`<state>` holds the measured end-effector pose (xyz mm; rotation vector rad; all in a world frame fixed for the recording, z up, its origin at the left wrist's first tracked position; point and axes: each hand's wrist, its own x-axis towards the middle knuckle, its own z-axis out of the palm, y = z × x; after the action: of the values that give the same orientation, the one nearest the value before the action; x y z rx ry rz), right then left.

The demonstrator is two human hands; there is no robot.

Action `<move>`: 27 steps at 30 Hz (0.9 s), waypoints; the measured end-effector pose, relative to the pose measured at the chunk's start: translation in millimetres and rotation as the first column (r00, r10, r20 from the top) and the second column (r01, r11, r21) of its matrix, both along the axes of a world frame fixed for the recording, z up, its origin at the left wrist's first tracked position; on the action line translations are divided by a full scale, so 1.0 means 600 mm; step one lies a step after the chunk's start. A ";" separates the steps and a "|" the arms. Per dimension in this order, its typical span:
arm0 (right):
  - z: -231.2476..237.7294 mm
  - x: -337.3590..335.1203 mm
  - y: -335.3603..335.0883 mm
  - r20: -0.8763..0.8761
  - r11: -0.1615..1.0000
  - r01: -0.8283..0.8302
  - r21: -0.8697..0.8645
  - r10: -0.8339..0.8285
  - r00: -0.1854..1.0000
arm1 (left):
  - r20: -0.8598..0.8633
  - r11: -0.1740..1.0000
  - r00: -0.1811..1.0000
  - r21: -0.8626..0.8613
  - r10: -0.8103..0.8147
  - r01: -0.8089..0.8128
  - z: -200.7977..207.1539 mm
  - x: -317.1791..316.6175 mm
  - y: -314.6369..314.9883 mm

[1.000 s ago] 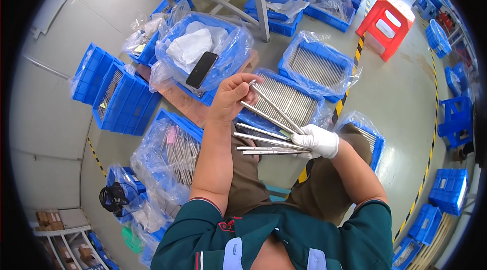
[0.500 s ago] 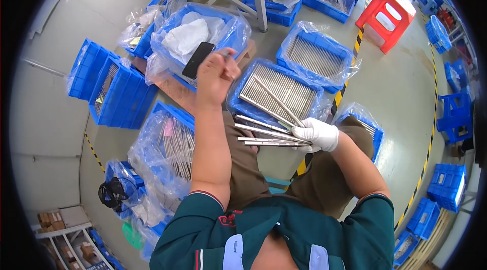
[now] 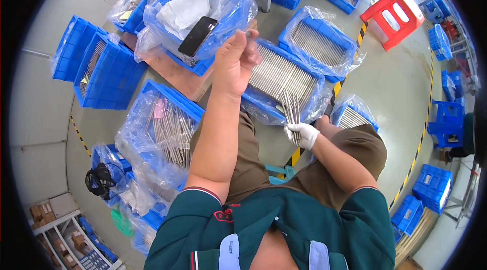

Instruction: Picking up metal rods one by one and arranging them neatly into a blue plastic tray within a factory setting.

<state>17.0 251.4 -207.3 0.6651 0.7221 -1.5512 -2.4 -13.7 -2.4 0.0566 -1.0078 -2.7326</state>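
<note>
My gloved right hand (image 3: 303, 134) is closed around a bundle of several thin metal rods (image 3: 290, 108), which point away from me. Beyond their tips is a blue crate (image 3: 264, 112) lined with plastic film, filled with a row of similar rods (image 3: 284, 74). My bare left hand (image 3: 236, 63) is raised by that crate's left end, its fingers curled in toward the thumb. A small greyish thing seems to show at the fingertips, too small to name. Left of this hand, a black phone (image 3: 198, 36) rests on a film-lined blue crate (image 3: 233, 16) holding white sheeting (image 3: 183, 12).
Another crate of rods (image 3: 317, 44) stands farther back, and one (image 3: 352, 117) lies beside my right knee. At left are a crate of loose rods (image 3: 172, 135) and stacked blue crates (image 3: 109, 74). A red stool (image 3: 390, 19) stands at far right, past striped floor tape (image 3: 361, 34).
The rods in my right hand have swung from pointing left to pointing away from me and sit closer together. My left hand has moved right, away from the phone.
</note>
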 end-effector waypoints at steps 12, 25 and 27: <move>-0.205 -0.154 -0.057 -0.046 0.909 0.372 0.190 -0.370 0.928 | 0.092 0.998 0.994 0.022 -0.059 0.057 0.017 0.026 0.013; -0.326 -0.216 -0.136 -0.269 0.779 0.307 0.547 -0.184 0.945 | 0.105 0.994 0.989 0.043 -0.103 0.099 0.021 0.012 0.010; -0.333 -0.240 -0.121 -0.361 0.633 0.145 0.760 0.227 0.905 | 0.082 0.993 0.990 0.043 -0.117 0.113 0.021 0.010 0.010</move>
<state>-127.2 178.9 -407.4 0.9268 1.8059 -1.2991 3.6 -7.9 10.0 0.1247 -1.0110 -2.8762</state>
